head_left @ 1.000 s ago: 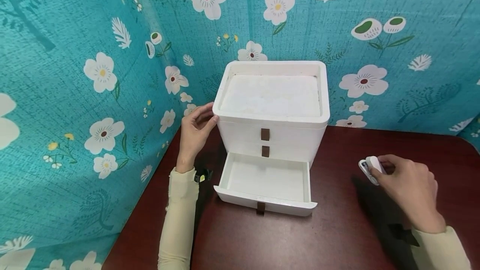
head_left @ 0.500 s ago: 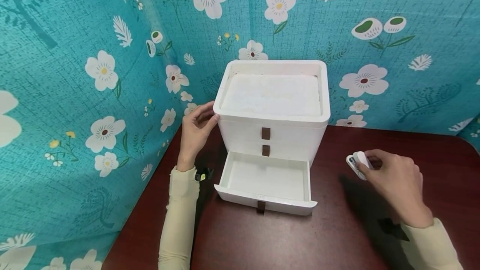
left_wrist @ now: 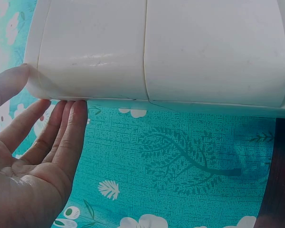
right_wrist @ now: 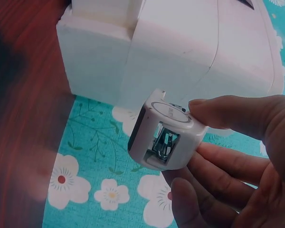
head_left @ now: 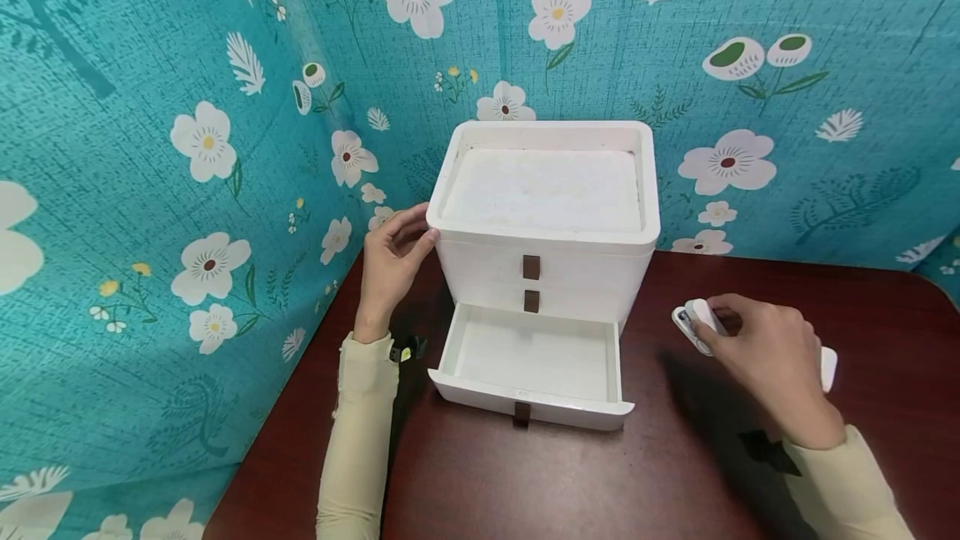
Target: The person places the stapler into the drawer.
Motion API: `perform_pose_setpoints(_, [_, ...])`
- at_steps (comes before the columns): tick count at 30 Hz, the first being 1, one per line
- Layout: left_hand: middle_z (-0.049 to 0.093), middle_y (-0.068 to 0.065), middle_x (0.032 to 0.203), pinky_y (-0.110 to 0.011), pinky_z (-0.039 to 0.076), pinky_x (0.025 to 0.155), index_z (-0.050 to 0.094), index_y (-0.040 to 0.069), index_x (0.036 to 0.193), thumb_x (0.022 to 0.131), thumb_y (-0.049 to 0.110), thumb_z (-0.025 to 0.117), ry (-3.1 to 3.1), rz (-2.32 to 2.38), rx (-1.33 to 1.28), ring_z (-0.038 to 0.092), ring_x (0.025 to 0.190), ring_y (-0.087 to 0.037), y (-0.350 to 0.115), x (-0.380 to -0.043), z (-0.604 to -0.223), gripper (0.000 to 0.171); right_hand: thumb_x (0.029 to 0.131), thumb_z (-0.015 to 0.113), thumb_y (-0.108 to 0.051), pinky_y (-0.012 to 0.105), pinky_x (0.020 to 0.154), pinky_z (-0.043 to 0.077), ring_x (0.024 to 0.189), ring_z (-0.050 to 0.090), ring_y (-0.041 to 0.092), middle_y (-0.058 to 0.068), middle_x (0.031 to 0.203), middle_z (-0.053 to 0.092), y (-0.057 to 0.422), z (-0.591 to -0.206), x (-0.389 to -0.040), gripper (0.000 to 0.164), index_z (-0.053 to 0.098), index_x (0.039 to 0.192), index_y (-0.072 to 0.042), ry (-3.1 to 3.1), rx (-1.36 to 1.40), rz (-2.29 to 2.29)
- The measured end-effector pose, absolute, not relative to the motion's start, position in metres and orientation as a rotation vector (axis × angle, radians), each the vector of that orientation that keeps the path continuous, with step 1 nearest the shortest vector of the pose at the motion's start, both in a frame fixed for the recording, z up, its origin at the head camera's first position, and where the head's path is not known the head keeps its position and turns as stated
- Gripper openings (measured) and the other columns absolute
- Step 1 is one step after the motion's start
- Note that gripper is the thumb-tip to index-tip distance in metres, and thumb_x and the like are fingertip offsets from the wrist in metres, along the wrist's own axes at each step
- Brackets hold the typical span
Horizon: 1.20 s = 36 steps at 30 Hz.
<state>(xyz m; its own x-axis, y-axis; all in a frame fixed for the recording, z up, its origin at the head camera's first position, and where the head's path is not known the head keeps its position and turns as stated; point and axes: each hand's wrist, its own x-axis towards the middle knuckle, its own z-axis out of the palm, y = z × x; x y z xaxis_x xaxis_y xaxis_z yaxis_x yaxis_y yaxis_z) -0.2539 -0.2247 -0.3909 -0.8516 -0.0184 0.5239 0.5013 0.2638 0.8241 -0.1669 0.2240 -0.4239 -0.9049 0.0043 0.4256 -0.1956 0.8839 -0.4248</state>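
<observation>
A white drawer unit (head_left: 480,269) with brown pull tabs stands on the dark red table, its bottom drawer (head_left: 534,357) pulled out and bare inside. My left hand (head_left: 388,269) rests fingertips and thumb against the unit's upper left corner; the left wrist view shows the fingers (left_wrist: 73,133) nearly straight. Right of the unit, my right hand (head_left: 772,357) holds a small white rounded device (head_left: 696,325) between thumb and fingers, above the table. In the right wrist view a side opening in this device shows a shiny metal mechanism, with a ringed disc on its top.
A second white thing (head_left: 828,369) lies on the table, partly hidden behind my right hand. The unit's top is a shallow tray with a raised rim (head_left: 543,236). Blue flowered cloth (head_left: 600,48) hangs behind and to the left of the table (head_left: 570,482).
My right hand has moved left toward the drawer unit with the white device, uncovering the second white thing behind it. The left hand and the drawer stay in place.
</observation>
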Motion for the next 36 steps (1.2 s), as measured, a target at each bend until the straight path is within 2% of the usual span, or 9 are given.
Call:
perform_pose_setpoints(9, [0.070, -0.019, 0.131, -0.022, 0.061, 0.094, 0.068, 0.003, 0.136, 0.096, 0.009, 0.076, -2.112, -1.616, -0.437, 0.072, 0.117, -0.034, -0.225, -0.254, -0.391, 0.042, 0.073, 0.093, -0.020, 0.029, 0.049, 0.036, 0.061, 0.060, 0.028, 0.028, 0.091, 0.076, 0.210, -0.419, -0.167, 0.046, 0.076, 0.108, 0.004, -2.655, 0.134, 0.654])
perform_pose_setpoints(14, [0.071, -0.020, 0.130, -0.021, 0.061, 0.094, 0.068, 0.003, 0.136, 0.096, 0.009, 0.075, -2.108, -1.621, -0.446, 0.071, 0.117, -0.036, -0.225, -0.254, -0.392, 0.041, 0.073, 0.093, -0.019, 0.029, 0.050, 0.038, 0.064, 0.062, 0.030, 0.028, 0.093, 0.076, 0.202, -0.415, -0.167, 0.046, 0.076, 0.109, 0.004, -2.655, 0.140, 0.671])
perform_pose_setpoints(24, [0.070, -0.020, 0.131, -0.022, 0.061, 0.093, 0.067, 0.003, 0.137, 0.095, 0.008, 0.075, -2.110, -1.621, -0.439, 0.073, 0.115, -0.028, -0.225, -0.254, -0.391, 0.042, 0.074, 0.092, -0.018, 0.028, 0.049, 0.039, 0.062, 0.061, 0.026, 0.027, 0.092, 0.077, 0.192, -0.410, -0.168, 0.043, 0.077, 0.109, 0.002, -2.655, 0.176, 0.681])
perform_pose_setpoints(31, [0.071, -0.018, 0.131, -0.024, 0.061, 0.094, 0.068, 0.004, 0.137, 0.096, 0.009, 0.075, -2.115, -1.619, -0.432, 0.072, 0.116, -0.033, -0.225, -0.254, -0.391, 0.042, 0.074, 0.092, -0.018, 0.027, 0.049, 0.039, 0.061, 0.060, 0.025, 0.027, 0.090, 0.077, 0.186, -0.407, -0.167, 0.044, 0.077, 0.110, 0.003, -2.664, 0.193, 0.682])
perform_pose_setpoints(36, [0.071, -0.019, 0.130, -0.024, 0.061, 0.094, 0.068, 0.004, 0.137, 0.096, 0.007, 0.075, -2.112, -1.624, -0.437, 0.073, 0.116, -0.031, -0.225, -0.254, -0.391, 0.042, 0.074, 0.092, -0.018, 0.027, 0.049, 0.040, 0.061, 0.060, 0.024, 0.026, 0.089, 0.077, 0.182, -0.404, -0.168, 0.044, 0.077, 0.110, 0.002, -2.664, 0.208, 0.689])
